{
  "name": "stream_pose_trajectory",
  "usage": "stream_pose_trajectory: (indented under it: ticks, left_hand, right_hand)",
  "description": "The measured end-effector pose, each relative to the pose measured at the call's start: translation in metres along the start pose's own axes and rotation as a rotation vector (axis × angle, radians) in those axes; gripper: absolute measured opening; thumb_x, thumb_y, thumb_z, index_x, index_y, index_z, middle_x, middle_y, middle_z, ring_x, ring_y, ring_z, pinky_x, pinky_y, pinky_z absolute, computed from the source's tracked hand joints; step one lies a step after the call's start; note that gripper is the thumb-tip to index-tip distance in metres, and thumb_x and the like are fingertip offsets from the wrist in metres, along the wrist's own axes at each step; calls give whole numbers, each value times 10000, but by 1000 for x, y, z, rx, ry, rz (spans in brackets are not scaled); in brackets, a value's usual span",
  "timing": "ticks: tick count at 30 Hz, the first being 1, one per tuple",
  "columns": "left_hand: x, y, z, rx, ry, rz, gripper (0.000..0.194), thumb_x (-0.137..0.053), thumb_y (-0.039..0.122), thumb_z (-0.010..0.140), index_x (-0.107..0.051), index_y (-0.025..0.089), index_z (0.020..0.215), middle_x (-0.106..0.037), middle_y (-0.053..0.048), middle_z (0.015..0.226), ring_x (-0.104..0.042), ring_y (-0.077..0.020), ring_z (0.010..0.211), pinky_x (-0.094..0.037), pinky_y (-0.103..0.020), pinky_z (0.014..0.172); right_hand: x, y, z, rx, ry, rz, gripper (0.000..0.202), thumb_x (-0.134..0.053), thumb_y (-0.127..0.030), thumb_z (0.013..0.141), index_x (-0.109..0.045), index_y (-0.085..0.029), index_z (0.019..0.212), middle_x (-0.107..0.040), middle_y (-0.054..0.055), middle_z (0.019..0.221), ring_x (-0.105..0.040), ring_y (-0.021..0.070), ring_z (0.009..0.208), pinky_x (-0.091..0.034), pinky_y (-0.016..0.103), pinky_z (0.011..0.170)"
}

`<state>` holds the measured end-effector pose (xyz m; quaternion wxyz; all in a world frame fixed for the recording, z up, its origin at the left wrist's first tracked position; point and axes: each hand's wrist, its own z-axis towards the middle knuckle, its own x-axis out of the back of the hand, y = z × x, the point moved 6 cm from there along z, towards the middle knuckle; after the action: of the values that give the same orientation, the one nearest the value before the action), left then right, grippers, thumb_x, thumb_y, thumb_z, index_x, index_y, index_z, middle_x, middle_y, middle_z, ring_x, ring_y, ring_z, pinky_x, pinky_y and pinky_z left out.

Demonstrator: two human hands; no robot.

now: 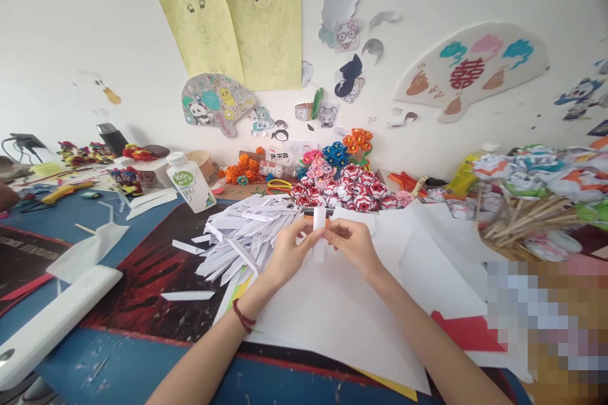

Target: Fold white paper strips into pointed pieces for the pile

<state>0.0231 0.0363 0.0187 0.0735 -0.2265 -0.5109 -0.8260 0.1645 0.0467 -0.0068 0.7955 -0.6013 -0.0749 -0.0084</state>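
Between my two hands stands a narrow white paper strip [319, 220], held upright above the large white paper sheets [332, 323]. My left hand [291, 250] pinches its left edge with thumb and fingertips, a dark red cord bracelet on the wrist. From the other side my right hand [350, 242] pinches the same strip, its thumb close to the left thumb. Just left of my hands lies a big heap of folded white paper strips [247, 234]. One loose folded strip [188, 295] rests apart on the dark mat [142, 297].
Red-and-white paper flowers [356, 188] are massed behind my hands. A white bottle [190, 182] stands at the back left. A long white object [61, 323] lies at front left. Flowers on wooden sticks [522, 202] crowd the right side. Red paper [470, 331] lies by my right forearm.
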Motion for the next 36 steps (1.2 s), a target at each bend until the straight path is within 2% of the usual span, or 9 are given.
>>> stream_pose_trajectory:
  ticks: [3, 7, 12, 15, 18, 23, 36]
  left_hand:
    - [-2, -4, 0, 38, -27, -49, 276, -500, 389, 905, -661, 177, 977, -692, -36, 948, -595, -162, 822, -412, -255, 700]
    - [-6, -7, -1, 78, -53, 0, 283, -488, 372, 906, -668, 154, 907, -680, -34, 820, -560, -144, 710, -393, -249, 635]
    - [-8, -4, -2, 78, -70, 49, 240, -505, 338, 897, -671, 165, 889, -669, -17, 783, -545, -131, 689, -390, -246, 637]
    - [-8, -2, -2, 77, -73, 37, 223, -504, 330, 897, -665, 183, 945, -689, -17, 871, -577, -136, 746, -413, -245, 665]
    - [-5, -2, -2, 74, -13, 8, 228, -506, 346, 897, -650, 201, 998, -690, -21, 966, -601, -146, 816, -434, -247, 691]
    - [1, -8, -2, 93, 72, 7, 216, -517, 349, 889, -650, 179, 883, -684, -28, 868, -598, -148, 773, -437, -249, 671]
    - [4, -5, -3, 90, 94, 30, 184, -528, 316, 881, -626, 168, 832, -656, -17, 806, -564, -134, 726, -420, -251, 680]
  right_hand:
    - [5, 1, 2, -13, 40, 22, 305, -726, -450, 703, -636, -163, 755, -615, 13, 661, -542, 128, 572, -415, 232, 507]
    - [8, -2, 3, -21, 69, -5, 357, -711, -464, 716, -661, -172, 915, -644, 30, 757, -572, 142, 613, -430, 240, 516]
    - [12, -4, 1, 5, 115, -36, 314, -688, -468, 735, -689, -164, 814, -619, 20, 658, -516, 124, 543, -409, 248, 502]
    - [12, -2, 1, -18, 110, 1, 316, -707, -465, 714, -686, -159, 788, -601, 14, 620, -513, 127, 536, -415, 251, 502]
    - [11, -1, 1, -35, 110, 22, 315, -719, -463, 699, -686, -158, 772, -622, 26, 672, -512, 124, 552, -419, 250, 504]
    - [9, -3, -1, -28, 85, 11, 308, -728, -457, 692, -679, -159, 753, -624, 29, 690, -509, 120, 559, -414, 244, 505]
    - [8, -2, 0, -16, 21, -32, 307, -689, -463, 734, -660, -158, 747, -578, 6, 621, -510, 123, 538, -415, 254, 521]
